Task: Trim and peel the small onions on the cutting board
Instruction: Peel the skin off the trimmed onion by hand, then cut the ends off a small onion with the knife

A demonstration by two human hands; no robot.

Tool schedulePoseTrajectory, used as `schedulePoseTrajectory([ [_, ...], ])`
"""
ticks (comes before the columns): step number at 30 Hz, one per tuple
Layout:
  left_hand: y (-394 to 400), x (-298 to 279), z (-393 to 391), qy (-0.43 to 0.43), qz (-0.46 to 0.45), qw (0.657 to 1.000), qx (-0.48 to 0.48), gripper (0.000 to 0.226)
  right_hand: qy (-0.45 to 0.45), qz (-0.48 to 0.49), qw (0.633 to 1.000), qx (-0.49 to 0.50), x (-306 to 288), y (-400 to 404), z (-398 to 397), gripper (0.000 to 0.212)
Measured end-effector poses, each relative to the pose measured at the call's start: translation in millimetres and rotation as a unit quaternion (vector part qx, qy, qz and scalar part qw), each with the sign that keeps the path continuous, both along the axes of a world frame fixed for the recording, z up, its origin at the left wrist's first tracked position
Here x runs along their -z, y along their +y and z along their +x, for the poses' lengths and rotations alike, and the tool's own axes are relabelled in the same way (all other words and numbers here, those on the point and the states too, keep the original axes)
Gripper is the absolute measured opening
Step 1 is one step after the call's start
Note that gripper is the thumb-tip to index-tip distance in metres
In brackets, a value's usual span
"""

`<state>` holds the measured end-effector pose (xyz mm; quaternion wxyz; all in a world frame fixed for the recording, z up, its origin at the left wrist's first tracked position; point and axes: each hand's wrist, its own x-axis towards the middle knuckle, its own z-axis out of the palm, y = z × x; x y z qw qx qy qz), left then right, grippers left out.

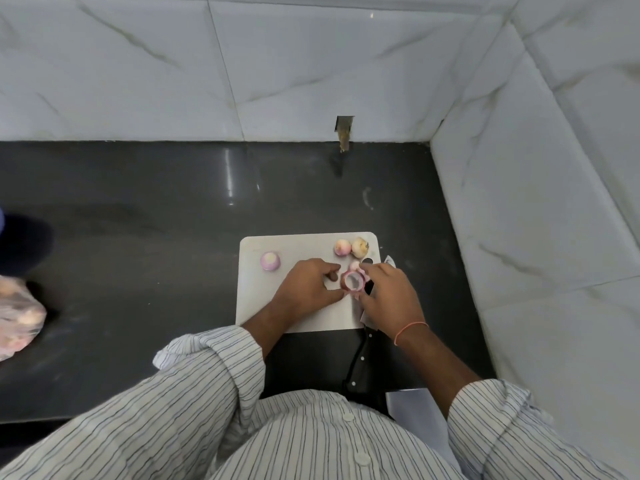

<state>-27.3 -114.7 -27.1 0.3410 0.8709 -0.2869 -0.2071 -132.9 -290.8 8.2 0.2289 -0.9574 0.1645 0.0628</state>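
A white cutting board (266, 306) lies on the dark counter. Between my two hands sits a small onion (353, 281), cut face up, with a pink rim of skin. My left hand (306, 285) holds it from the left with thumb and fingertips. My right hand (386, 292) pinches its skin from the right. A peeled purple-white onion (270, 260) lies at the board's left. Two unpeeled onions (343, 247) (360, 247) rest at the far right corner. A black-handled knife (362, 362) lies along the board's right edge, its blade mostly under my right hand.
A clear plastic bag of onions (17, 320) sits at the far left of the counter. Marble-tiled walls (519, 202) close in behind and on the right. A dark blurred object (20, 244) is at the left edge.
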Motion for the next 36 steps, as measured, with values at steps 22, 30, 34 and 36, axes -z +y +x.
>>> schedulePoseTrajectory([
  [22,-28.7,-13.2,34.3,-0.030,-0.014,0.998,-0.046,0.037,0.174,0.062,0.968,0.171,9.1,26.3,-73.3,0.070],
  [30,41.9,-18.5,1.0,-0.007,-0.039,0.999,-0.013,0.037,0.125,0.179,0.947,0.237,10.5,31.3,-83.3,0.046],
  [34,65.5,-11.6,-15.6,-0.035,-0.032,0.999,0.004,0.035,0.053,0.261,0.922,0.279,-0.2,38.8,-89.9,0.029],
  [36,71.0,-7.7,-20.6,-0.034,-0.039,0.999,0.000,0.035,0.017,0.282,0.918,0.278,-4.9,43.4,-92.3,0.029],
])
